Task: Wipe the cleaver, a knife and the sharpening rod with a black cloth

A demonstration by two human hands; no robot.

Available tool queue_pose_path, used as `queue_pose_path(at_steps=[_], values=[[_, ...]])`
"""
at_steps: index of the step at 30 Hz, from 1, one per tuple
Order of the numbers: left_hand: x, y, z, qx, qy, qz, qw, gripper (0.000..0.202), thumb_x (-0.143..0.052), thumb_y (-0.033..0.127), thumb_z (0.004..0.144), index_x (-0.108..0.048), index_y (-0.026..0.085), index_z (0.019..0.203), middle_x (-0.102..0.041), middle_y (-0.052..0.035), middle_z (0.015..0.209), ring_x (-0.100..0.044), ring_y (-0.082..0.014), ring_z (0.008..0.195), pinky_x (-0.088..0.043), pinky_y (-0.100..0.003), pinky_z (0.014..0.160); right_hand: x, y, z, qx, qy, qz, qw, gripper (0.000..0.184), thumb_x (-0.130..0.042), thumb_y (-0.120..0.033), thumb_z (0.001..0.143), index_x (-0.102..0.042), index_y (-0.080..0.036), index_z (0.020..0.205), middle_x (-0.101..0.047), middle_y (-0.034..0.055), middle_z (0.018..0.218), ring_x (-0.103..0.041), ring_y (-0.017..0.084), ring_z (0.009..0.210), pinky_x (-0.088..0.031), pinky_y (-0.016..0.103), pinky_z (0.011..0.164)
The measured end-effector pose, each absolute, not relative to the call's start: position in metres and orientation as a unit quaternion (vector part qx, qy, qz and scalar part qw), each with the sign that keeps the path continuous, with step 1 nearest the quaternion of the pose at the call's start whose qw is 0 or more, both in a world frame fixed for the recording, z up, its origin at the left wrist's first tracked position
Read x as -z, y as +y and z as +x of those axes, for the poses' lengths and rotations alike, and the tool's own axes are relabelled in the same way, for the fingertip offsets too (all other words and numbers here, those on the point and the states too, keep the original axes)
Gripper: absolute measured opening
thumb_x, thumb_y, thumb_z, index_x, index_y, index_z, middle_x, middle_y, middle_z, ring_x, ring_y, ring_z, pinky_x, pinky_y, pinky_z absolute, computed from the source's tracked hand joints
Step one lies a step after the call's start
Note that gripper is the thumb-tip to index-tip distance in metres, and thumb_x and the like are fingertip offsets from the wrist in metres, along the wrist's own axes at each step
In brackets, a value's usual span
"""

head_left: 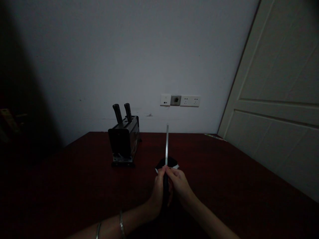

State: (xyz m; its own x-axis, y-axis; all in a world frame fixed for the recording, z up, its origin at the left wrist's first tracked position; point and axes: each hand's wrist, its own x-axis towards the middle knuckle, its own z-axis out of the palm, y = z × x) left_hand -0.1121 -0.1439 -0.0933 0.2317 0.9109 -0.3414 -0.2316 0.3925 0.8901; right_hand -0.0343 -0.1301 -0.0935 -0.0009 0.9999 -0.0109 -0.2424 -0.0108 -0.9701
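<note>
Both hands meet at the centre, closed around a sharpening steel [166, 146] with a thin bright rod and a dark handle. The rod points up and away from me. My left hand [157, 192] presses against the handle's left side, its thumb and fingertips at the base of the rod. From the right, my right hand [181, 184] pinches the same spot. Some fingers are hidden behind the handle. Just beyond the fingers, a small black item with white edges [172, 162] lies on the table; its kind is unclear.
A dark knife block [119, 142] holding two black-handled knives stands left on the dark red table [214, 176]. Behind it is a wall with sockets [189, 101]. A pale panelled door [276, 132] rises at the right. The scene is dim.
</note>
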Motion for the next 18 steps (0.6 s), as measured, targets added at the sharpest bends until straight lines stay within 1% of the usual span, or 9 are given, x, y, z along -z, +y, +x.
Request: queue_pose_path(at_steps=[2,4,6,8,10,11,15,18], values=[[0.094,-0.145,-0.112,-0.413,0.46,0.351,0.703,0.063,-0.032,0.075,0.069,-0.048,0.017,0.049,-0.042,0.0011,0.036,-0.04,-0.0104,0.03,-0.026,-0.022,0.033,0.091,-0.13,-0.033,-0.554,-0.44,-0.438,0.555,0.049,-0.069,-0.063,0.05,-0.064,-0.015,0.058,-0.057,0.0005,0.05,-0.051,0.013,0.048,-0.036,0.024,0.046],[0.095,-0.145,-0.112,-0.421,0.454,0.337,0.709,0.058,-0.039,0.07,0.071,-0.056,0.015,0.065,-0.05,0.0005,0.044,-0.048,-0.0128,0.039,-0.034,-0.023,0.04,0.088,-0.131,-0.03,-0.547,-0.446,-0.439,0.556,0.049,-0.07,-0.062,0.049,-0.066,-0.014,0.06,-0.06,0.0021,0.053,-0.054,0.015,0.053,-0.038,0.024,0.049],[0.098,-0.142,-0.113,-0.417,0.449,0.33,0.718,0.05,-0.044,0.063,0.073,-0.059,0.015,0.081,-0.056,0.0001,0.054,-0.053,-0.0147,0.048,-0.039,-0.024,0.048,0.084,-0.131,-0.026,-0.538,-0.452,-0.442,0.557,0.049,-0.07,-0.062,0.05,-0.066,-0.014,0.06,-0.06,0.0024,0.053,-0.055,0.015,0.054,-0.039,0.024,0.05],[0.105,-0.139,-0.117,-0.37,0.445,0.337,0.743,0.05,-0.043,0.061,0.074,-0.058,0.015,0.088,-0.059,-0.0014,0.061,-0.055,-0.0157,0.054,-0.041,-0.026,0.053,0.08,-0.13,-0.023,-0.549,-0.433,-0.437,0.565,0.049,-0.071,-0.061,0.05,-0.065,-0.013,0.06,-0.059,0.0017,0.052,-0.054,0.014,0.05,-0.039,0.024,0.049],[0.113,-0.136,-0.123,-0.33,0.441,0.352,0.756,0.056,-0.043,0.063,0.071,-0.059,0.012,0.088,-0.06,-0.0041,0.068,-0.055,-0.0166,0.057,-0.041,-0.027,0.055,0.077,-0.127,-0.019,-0.573,-0.396,-0.424,0.579,0.048,-0.073,-0.058,0.049,-0.062,-0.013,0.062,-0.058,0.0003,0.052,-0.052,0.012,0.044,-0.039,0.024,0.045],[0.118,-0.136,-0.127,-0.331,0.441,0.36,0.753,0.058,-0.043,0.064,0.068,-0.059,0.012,0.088,-0.06,-0.0054,0.071,-0.056,-0.0174,0.06,-0.041,-0.028,0.055,0.076,-0.126,-0.018,-0.583,-0.378,-0.417,0.586,0.048,-0.074,-0.057,0.048,-0.061,-0.014,0.063,-0.058,-0.0007,0.052,-0.052,0.012,0.043,-0.039,0.023,0.043],[0.128,-0.139,-0.141,-0.404,0.448,0.388,0.697,0.059,-0.048,0.063,0.06,-0.06,0.011,0.084,-0.06,-0.0086,0.074,-0.057,-0.0214,0.068,-0.04,-0.029,0.055,0.075,-0.121,-0.014,-0.59,-0.351,-0.404,0.604,0.049,-0.073,-0.058,0.049,-0.056,-0.015,0.064,-0.049,-0.0064,0.048,-0.042,0.006,0.038,-0.036,0.019,0.039],[0.121,-0.142,-0.147,-0.437,0.448,0.412,0.662,0.056,-0.049,0.061,0.056,-0.061,0.01,0.075,-0.06,-0.009,0.071,-0.056,-0.0208,0.066,-0.039,-0.029,0.054,0.072,-0.123,-0.011,-0.596,-0.343,-0.4,0.606,0.049,-0.073,-0.057,0.053,-0.057,-0.013,0.069,-0.045,-0.0079,0.049,-0.035,0.002,0.036,-0.03,0.016,0.035]])
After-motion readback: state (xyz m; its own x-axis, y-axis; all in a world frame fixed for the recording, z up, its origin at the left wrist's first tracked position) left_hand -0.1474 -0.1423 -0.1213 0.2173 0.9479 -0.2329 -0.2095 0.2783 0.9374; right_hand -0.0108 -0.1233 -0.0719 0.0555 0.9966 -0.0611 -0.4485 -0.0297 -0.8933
